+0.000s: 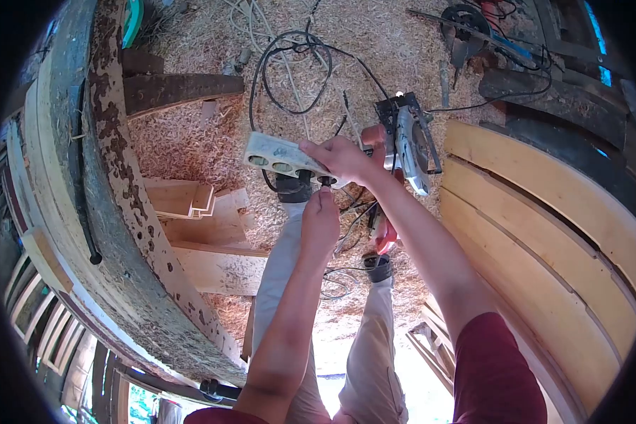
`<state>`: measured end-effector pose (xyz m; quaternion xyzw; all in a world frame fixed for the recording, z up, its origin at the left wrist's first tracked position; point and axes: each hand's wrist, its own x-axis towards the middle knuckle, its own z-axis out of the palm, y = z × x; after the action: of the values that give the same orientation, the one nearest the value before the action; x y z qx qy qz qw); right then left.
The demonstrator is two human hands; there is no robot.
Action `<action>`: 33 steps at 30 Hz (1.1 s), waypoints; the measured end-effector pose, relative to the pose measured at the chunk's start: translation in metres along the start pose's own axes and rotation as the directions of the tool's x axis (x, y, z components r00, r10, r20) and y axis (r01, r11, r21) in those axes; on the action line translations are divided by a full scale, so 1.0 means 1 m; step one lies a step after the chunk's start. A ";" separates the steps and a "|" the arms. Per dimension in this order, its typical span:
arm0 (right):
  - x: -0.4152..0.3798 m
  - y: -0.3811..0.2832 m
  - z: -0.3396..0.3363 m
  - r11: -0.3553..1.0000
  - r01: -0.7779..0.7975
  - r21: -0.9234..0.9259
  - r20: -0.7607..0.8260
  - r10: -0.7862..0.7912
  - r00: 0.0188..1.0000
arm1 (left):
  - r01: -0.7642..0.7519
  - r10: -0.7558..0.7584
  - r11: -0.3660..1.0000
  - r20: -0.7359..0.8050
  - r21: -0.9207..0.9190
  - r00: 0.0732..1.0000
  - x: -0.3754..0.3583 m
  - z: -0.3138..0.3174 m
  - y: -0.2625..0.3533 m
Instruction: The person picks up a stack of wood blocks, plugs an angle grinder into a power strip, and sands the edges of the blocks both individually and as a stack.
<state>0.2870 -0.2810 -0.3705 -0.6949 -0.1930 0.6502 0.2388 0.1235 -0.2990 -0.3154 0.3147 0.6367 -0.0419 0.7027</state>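
A pale multi-socket power strip [265, 150] is held up above the sawdust floor. My right hand [340, 158] grips its right end, with the thumb over the top edge. My left hand [321, 218] is closed below the strip, its fingertips pinching a black plug [326, 181] at the right-hand socket. Whether the plug's pins are inside cannot be made out. Another dark plug [304, 174] sits in the neighbouring socket. Just beyond my right wrist stands a circular saw [413, 145], with its blade side toward the right.
Looped black cable [297, 109] lies on the sawdust ahead. Stacked planks [537, 233] line the right side; a heavy timber beam [131, 184] runs along the left. Board offcuts [180, 198] lie between beam and legs. Another power tool [466, 32] is at the far right.
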 end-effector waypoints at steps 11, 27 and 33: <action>0.000 -0.007 0.012 0.994 -0.106 0.027 -0.079 0.108 0.991 | 0.051 -0.052 0.988 -0.004 -0.146 0.999 0.000 -0.003 0.006; 0.003 0.005 0.024 0.989 -0.099 0.108 -0.067 0.107 0.992 | -0.054 0.079 0.973 -0.105 0.223 0.991 0.005 -0.016 -0.012; 0.008 0.006 0.017 0.985 -0.026 0.173 0.111 0.007 0.994 | -0.212 0.273 0.859 -0.067 0.466 0.960 -0.014 -0.009 0.006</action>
<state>0.2709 -0.2800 -0.3807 -0.6361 -0.1423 0.7039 0.2822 0.1154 -0.2950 -0.2998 0.5498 0.6090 -0.0800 0.5661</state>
